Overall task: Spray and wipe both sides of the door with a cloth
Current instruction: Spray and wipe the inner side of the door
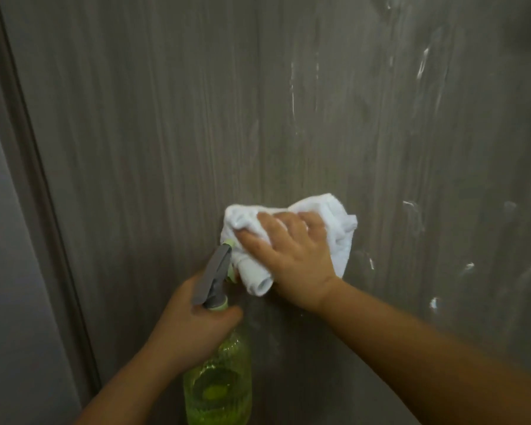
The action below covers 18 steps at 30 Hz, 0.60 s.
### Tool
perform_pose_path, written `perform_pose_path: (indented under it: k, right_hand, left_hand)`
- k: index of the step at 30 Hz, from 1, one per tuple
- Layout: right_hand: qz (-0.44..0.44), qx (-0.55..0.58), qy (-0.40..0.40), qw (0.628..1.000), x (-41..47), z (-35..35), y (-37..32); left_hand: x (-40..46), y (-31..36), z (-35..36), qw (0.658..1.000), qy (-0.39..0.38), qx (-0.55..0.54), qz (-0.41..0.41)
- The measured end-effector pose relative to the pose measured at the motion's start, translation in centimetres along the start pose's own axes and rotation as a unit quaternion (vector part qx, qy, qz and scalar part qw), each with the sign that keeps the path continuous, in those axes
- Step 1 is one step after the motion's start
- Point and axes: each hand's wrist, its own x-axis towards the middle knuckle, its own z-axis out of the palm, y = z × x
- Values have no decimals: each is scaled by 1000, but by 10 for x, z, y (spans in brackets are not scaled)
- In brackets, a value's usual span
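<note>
A grey-brown wood-grain door (pixel 166 124) fills the view, with wet streaks and white droplets on its right part. My right hand (pixel 295 256) presses a crumpled white cloth (pixel 334 222) flat against the door near the middle. Just below and to the left, my left hand (pixel 190 323) grips the neck of a translucent green spray bottle (pixel 218 381) with a grey trigger head (pixel 215 274). The nozzle sits right beside the cloth's lower left fold.
The door frame (pixel 40 191) runs down the left side, with a pale grey wall (pixel 10 286) beyond it. Spray marks (pixel 423 62) dot the door's upper right and right edge.
</note>
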Motion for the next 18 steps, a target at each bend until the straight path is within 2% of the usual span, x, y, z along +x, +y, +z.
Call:
perform_pose_path:
  k: [4, 7, 12, 16, 18]
  right_hand:
    - [-33, 14, -45, 998, -22, 1, -9]
    - [-62, 26, -75, 995, -8, -8, 3]
    - [70, 19, -51, 996, 64, -27, 39]
    - [159, 6, -43, 986, 113, -26, 44]
    - [162, 1, -41, 986, 109, -18, 31]
  left_hand:
    - [-10, -6, -3, 999, -28, 2, -29]
    - [-18, -11, -8, 1000, -17, 11, -18]
    - [-14, 0, -22, 999, 11, -25, -29]
    - [-5, 9, -33, 999, 31, -9, -11]
    - [-2, 13, -38, 999, 34, -17, -1]
